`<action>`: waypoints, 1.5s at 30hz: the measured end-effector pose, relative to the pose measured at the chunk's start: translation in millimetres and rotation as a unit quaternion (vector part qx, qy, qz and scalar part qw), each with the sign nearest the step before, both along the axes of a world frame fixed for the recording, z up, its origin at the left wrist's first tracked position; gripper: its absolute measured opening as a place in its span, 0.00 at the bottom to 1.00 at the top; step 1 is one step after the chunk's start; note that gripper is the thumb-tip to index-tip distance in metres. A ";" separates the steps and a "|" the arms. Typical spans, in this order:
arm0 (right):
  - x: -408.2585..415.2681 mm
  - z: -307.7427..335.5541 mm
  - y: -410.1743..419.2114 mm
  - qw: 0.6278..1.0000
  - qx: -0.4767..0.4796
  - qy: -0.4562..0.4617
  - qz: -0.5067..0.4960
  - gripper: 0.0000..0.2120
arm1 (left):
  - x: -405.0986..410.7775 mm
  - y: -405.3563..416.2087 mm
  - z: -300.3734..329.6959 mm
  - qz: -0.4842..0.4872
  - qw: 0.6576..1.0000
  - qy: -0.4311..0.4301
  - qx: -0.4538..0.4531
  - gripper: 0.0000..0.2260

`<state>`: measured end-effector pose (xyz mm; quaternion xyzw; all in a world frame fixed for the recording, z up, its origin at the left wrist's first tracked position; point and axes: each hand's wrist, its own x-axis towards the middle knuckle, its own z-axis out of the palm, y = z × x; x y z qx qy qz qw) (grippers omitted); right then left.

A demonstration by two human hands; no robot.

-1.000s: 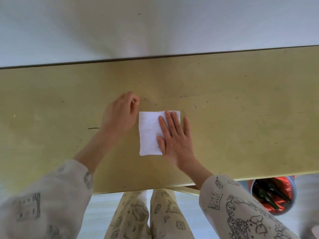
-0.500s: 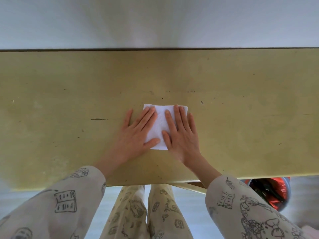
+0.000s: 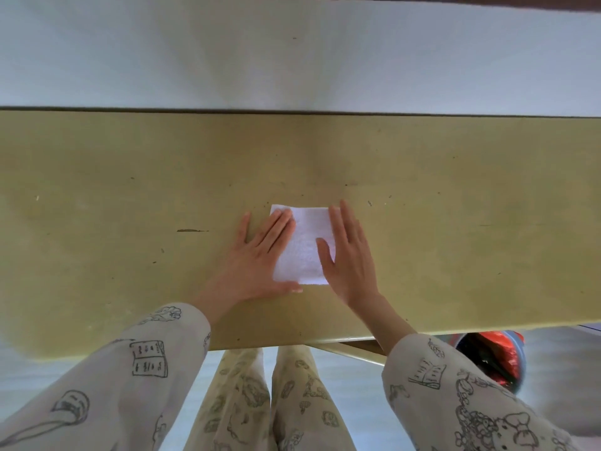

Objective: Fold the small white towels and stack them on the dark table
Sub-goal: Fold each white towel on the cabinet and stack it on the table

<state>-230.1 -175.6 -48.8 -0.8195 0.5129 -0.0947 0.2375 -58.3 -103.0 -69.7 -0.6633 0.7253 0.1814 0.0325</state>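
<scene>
The left hand [image 3: 257, 258] lies flat with its fingers straight and spread, the fingertips resting on the left part of the folded white towel [image 3: 304, 245] and the thumb along its near edge; a palm-down press like this probably serves to flatten the fold and keep the layers from springing open. The right hand [image 3: 349, 255] is likewise flat with straight fingers, set along the towel's right edge with its thumb lying on the cloth, so the two hands bracket the small rectangle from both sides. Neither hand grips anything.

The towel sits near the middle of the yellowish worktop [image 3: 455, 255], a little towards the near edge, well within reach of both arms. It appears already folded into a compact rectangle, so the step in hand seems to be smoothing it before it goes to a stack. No other towels or stack show here.

Below the worktop's near edge, at the right, stands a bin [image 3: 494, 356] lined with something red.
</scene>
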 end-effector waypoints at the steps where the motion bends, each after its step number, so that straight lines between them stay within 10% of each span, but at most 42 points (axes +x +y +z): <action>1: 4.8 5.8 -1.3 0.996 -0.005 -0.030 -0.083 0.24 | -3.2 0.4 1.1 0.008 1.000 0.005 -0.002 0.50; 5: 19.7 17.1 -12.8 0.950 0.152 0.003 -0.273 0.20 | -15.0 4.0 3.9 0.047 0.999 0.025 -0.008 0.47; 15: 33.7 23.1 -23.6 0.930 0.254 0.155 -0.215 0.22 | -20.0 32.8 6.1 0.091 0.995 0.038 -0.002 0.33; 24: 34.9 34.7 -21.5 0.949 0.271 0.093 -0.131 0.07 | -35.3 49.7 17.5 0.240 0.962 0.131 -0.019 0.29; 34: 80.6 119.8 33.2 0.948 0.263 0.013 0.178 0.04 | -25.4 161.2 100.3 0.516 0.828 0.183 -0.122 0.31; 45: 146.6 195.5 246.4 0.854 0.146 0.056 0.497 0.05 | -65.2 391.2 178.7 0.700 0.673 0.140 -0.191 0.18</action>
